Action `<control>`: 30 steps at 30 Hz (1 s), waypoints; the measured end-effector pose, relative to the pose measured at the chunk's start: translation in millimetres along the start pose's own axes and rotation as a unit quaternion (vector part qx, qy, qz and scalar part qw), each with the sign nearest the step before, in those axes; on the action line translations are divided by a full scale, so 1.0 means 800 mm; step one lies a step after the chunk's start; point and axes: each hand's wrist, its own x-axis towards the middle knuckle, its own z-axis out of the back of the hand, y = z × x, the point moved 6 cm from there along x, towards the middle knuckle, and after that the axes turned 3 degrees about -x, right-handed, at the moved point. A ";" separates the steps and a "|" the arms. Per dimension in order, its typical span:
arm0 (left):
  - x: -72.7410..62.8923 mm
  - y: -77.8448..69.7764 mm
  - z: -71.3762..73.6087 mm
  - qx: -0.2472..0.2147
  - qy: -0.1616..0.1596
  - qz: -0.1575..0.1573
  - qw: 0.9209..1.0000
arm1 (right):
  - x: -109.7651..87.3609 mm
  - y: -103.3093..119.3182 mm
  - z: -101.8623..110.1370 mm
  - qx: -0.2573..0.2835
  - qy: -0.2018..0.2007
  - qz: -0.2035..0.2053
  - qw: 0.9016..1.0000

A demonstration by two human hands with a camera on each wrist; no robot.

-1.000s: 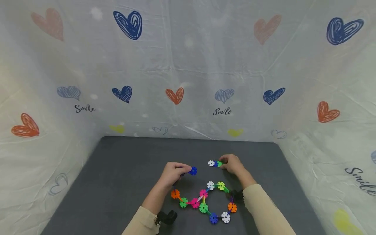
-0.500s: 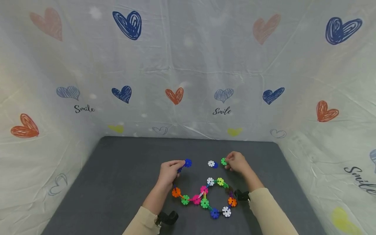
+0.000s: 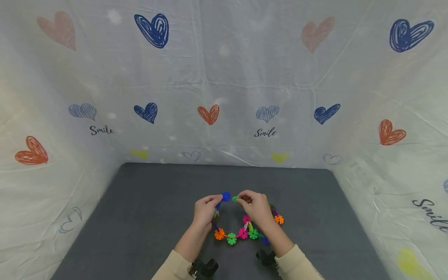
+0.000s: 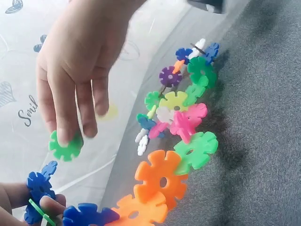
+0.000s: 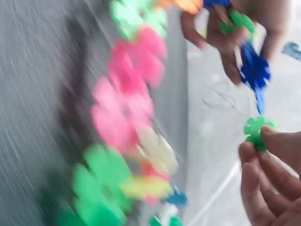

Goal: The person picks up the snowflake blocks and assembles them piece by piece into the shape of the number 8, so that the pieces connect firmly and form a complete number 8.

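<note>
My left hand (image 3: 205, 211) grips the raised end of a chain of slotted plastic flower discs, with a blue flower disc (image 3: 226, 196) standing out past the fingertips. Opposite it, my right hand (image 3: 256, 208) pinches a single green flower disc (image 3: 235, 198) between thumb and fingers. A small gap separates the two discs in the left wrist view, where the green one hangs near the blue end piece (image 4: 49, 168). From my left hand the chain runs down through an orange disc (image 3: 219, 233), a green one (image 3: 231, 238) and pink ones (image 3: 243, 233). My right forearm hides part of it.
The chain continues into a ring on the right, where another orange disc (image 3: 279, 219) shows beside my forearm. All this is on a dark grey table (image 3: 157, 217). A pale curtain (image 3: 231, 77) with printed hearts surrounds its back and sides.
My right hand has picked the green disc away from the white and blue discs and carried it left to the blue chain end. My left hand has lifted the chain end slightly. The loose discs are now hidden.
</note>
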 end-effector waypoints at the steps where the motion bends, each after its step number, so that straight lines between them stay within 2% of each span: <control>1: 0.000 0.000 0.000 0.004 0.000 -0.003 1.000 | -0.003 0.003 -0.004 -0.005 -0.019 0.015 1.000; 5: 0.002 0.000 0.000 0.013 0.006 -0.005 1.000 | -0.013 0.010 -0.014 0.008 -0.077 0.052 0.996; 8: 0.003 0.001 -0.001 0.015 0.015 -0.006 1.000 | -0.016 0.009 -0.015 0.032 -0.095 0.057 0.993; 12: 0.002 0.000 -0.002 0.008 0.044 0.004 0.999 | -0.017 0.001 -0.019 0.075 -0.084 0.023 0.993; 16: 0.000 -0.002 -0.006 0.020 0.104 0.008 0.994 | -0.019 -0.012 -0.027 0.135 -0.045 -0.030 0.989; 18: -0.001 -0.005 -0.009 0.037 0.132 -0.001 0.991 | -0.019 -0.016 -0.030 0.156 -0.037 -0.046 0.986; 20: -0.001 -0.008 -0.010 0.053 0.147 -0.013 0.988 | -0.020 -0.018 -0.030 0.167 -0.041 -0.047 0.984; 26: -0.004 -0.016 -0.014 0.089 0.152 -0.065 0.982 | -0.021 -0.015 -0.024 0.151 -0.072 -0.022 0.986; 30: -0.007 -0.022 -0.016 0.113 0.148 -0.100 0.978 | -0.025 -0.014 -0.019 0.118 -0.092 -0.028 0.988</control>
